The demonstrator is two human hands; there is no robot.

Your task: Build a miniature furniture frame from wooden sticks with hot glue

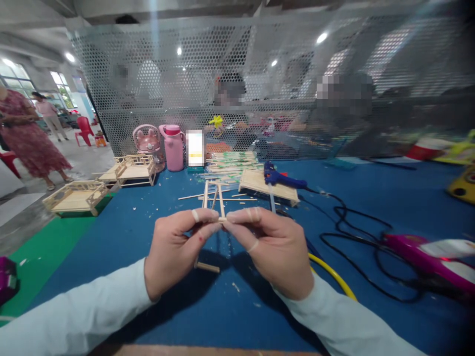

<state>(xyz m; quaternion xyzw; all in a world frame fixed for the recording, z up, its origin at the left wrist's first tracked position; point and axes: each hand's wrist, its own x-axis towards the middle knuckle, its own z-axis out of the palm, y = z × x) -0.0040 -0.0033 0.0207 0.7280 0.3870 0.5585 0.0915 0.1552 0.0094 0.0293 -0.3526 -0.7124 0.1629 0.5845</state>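
Observation:
My left hand (181,242) and my right hand (274,247) meet in front of me above the blue table. Both pinch the near end of a small frame of thin wooden sticks (221,198), thumb against forefinger on each side. Pale wraps circle some of the fingers. The frame's other sticks stretch away from me, one of them slanting. Below my left hand, a short wooden piece (208,267) lies on the table. Beyond my hands, a blue glue gun (284,179) rests on a small wooden bed-like frame (256,185).
Loose sticks (232,163) are heaped behind. Miniature wooden furniture (76,197) stands at left, near a pink bottle (173,151). Black cables (345,237) and a magenta tool (419,252) lie at right. A perforated metal screen (193,59) borders the back; people are beyond it and at left.

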